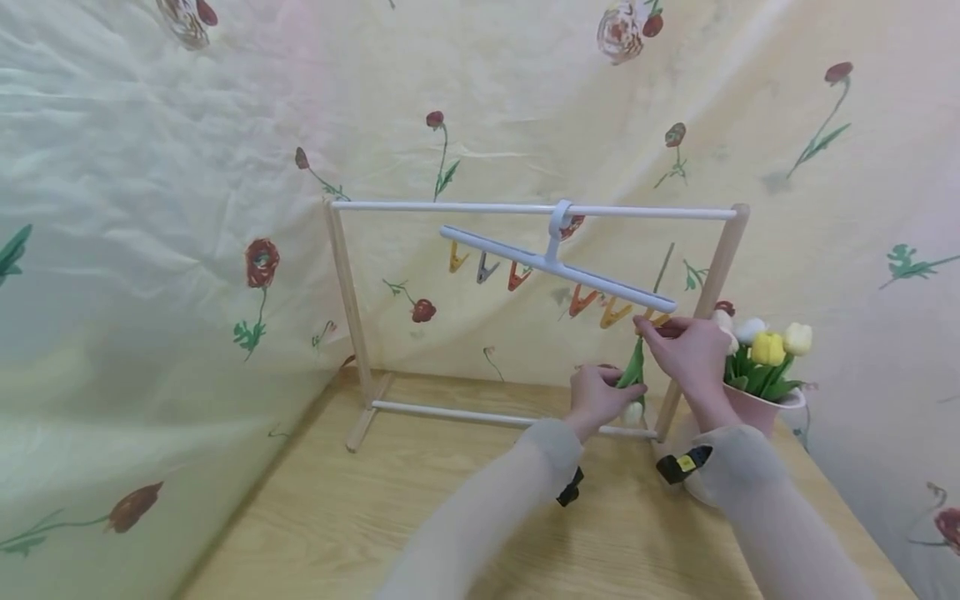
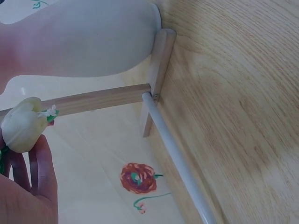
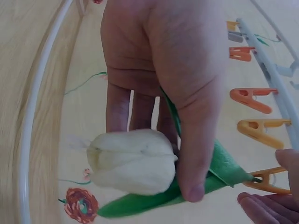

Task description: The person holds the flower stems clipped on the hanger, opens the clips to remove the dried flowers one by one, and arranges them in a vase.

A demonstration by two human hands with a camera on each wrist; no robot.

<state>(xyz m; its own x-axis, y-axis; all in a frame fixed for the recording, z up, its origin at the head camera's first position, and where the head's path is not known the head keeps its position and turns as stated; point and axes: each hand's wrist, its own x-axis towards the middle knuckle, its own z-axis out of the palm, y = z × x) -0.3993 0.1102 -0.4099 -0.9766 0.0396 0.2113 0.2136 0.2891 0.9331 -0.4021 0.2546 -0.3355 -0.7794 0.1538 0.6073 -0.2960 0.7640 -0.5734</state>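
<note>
An artificial white tulip [image 3: 133,161] hangs bloom down at the right end of a pale hanger [image 1: 495,247]. My left hand [image 1: 597,395] holds it near the bloom, the thumb lying against a green leaf [image 3: 226,163]. Higher up, my right hand [image 1: 692,353] pinches the end yellow clothespin [image 3: 267,181], whose jaws are at the tip of the tulip's stem. In the left wrist view the tulip bloom [image 2: 24,125] points away from the fingers. The hanger slopes down to the right, and several other clothespins, among them an orange clothespin [image 1: 581,301], dangle from it.
The hanger hooks over the top white bar [image 1: 450,207] of a wooden-legged rack [image 1: 347,304] on a wood-grain table [image 1: 315,508]. At the right, a pink pitcher [image 1: 752,410] holds white and yellow tulips [image 1: 768,348]. Flower-printed cloth [image 1: 187,350] surrounds the table.
</note>
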